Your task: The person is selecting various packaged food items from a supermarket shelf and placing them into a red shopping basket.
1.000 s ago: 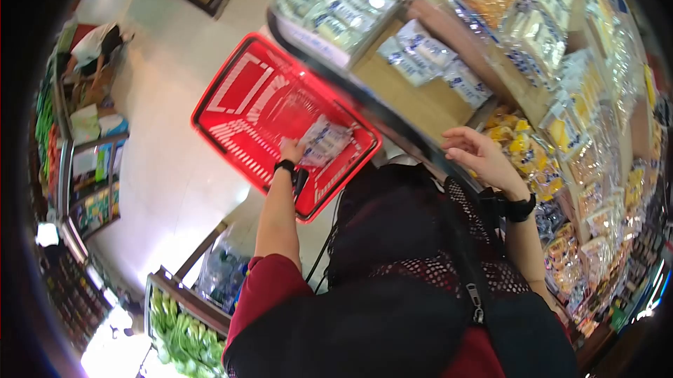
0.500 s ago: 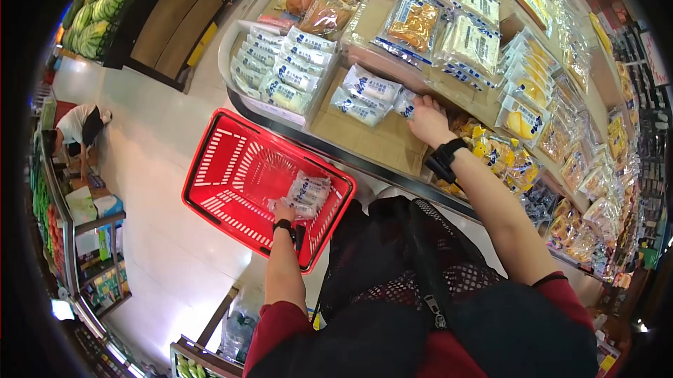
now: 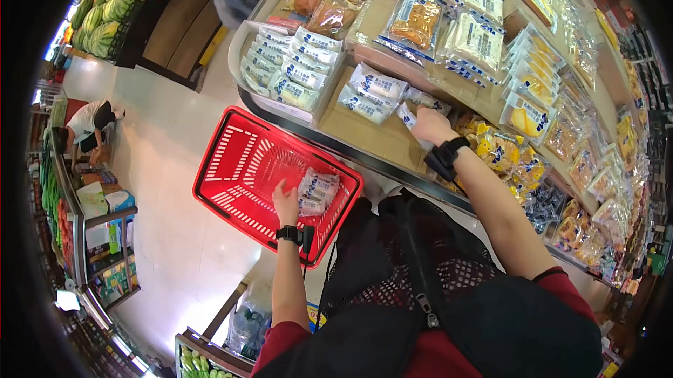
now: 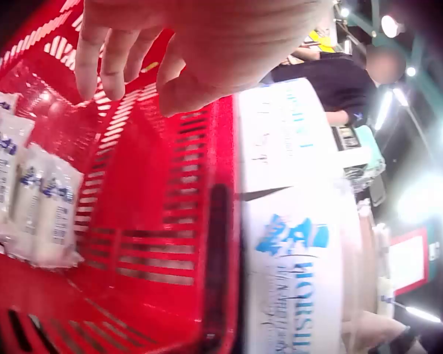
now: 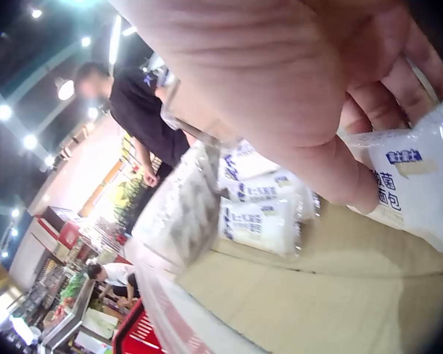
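Observation:
My right hand (image 3: 432,126) pinches a white plastic-wrapped bread pack (image 5: 417,188) with blue print, thumb on its near side, low over the cardboard-lined display. Beside it on the cardboard lie further wrapped bread packs (image 3: 371,91), also seen behind the thumb in the right wrist view. Over the red shopping basket (image 3: 242,141) hangs my left hand (image 3: 285,204), its fingers loosely bent with nothing between them in the left wrist view. Several similar packs (image 4: 40,203) lie together at one end of the basket, close to that hand.
A white bin of bread packs (image 3: 291,70) stands left on the display. Yellow-wrapped buns (image 3: 501,150) lie to the right of my right hand. One person stands beyond the display; another person (image 3: 91,122) bends at a produce shelf on the left.
My right hand has reached down from above the display's edge and now holds a bread pack, tilted from how it lay. My left hand has moved off the packs inside the basket.

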Available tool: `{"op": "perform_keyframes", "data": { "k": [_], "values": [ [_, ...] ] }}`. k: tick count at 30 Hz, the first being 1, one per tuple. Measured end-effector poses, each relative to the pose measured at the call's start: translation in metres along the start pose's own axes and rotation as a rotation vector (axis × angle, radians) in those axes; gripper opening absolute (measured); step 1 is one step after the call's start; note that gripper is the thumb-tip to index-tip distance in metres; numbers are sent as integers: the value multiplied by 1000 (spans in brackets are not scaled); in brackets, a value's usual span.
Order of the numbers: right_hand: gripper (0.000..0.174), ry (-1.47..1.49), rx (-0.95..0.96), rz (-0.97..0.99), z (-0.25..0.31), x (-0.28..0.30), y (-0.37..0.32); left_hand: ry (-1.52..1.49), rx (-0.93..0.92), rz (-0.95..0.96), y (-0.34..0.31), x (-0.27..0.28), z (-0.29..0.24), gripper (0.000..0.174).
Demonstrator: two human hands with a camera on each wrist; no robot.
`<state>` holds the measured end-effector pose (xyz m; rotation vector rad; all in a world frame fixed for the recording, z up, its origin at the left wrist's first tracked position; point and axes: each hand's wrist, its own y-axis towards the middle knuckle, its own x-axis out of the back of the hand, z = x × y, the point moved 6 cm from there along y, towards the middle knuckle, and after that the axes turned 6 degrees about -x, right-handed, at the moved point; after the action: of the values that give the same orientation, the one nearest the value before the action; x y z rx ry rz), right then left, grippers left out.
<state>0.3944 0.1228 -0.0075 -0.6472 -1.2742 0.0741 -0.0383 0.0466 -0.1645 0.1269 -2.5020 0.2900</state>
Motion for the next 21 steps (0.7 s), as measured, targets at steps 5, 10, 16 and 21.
{"op": "perform_keyframes", "data": {
  "k": [5, 10, 16, 21],
  "values": [
    [37, 283, 101, 13, 5, 35, -62, -469, -136, 149, -1, 3, -139, 32],
    [34, 947, 290, 508, 29, 44, -123, -659, -56, 444, -25, -1, -249, 32],
    [33, 956, 416, 623, 42, 32, -155, -756, 3, 784, -58, -17, -282, 35],
    [34, 968, 446, 702, 51, 33, -167, -647, 21, 748, -65, 1, -284, 28]
  ]
}}
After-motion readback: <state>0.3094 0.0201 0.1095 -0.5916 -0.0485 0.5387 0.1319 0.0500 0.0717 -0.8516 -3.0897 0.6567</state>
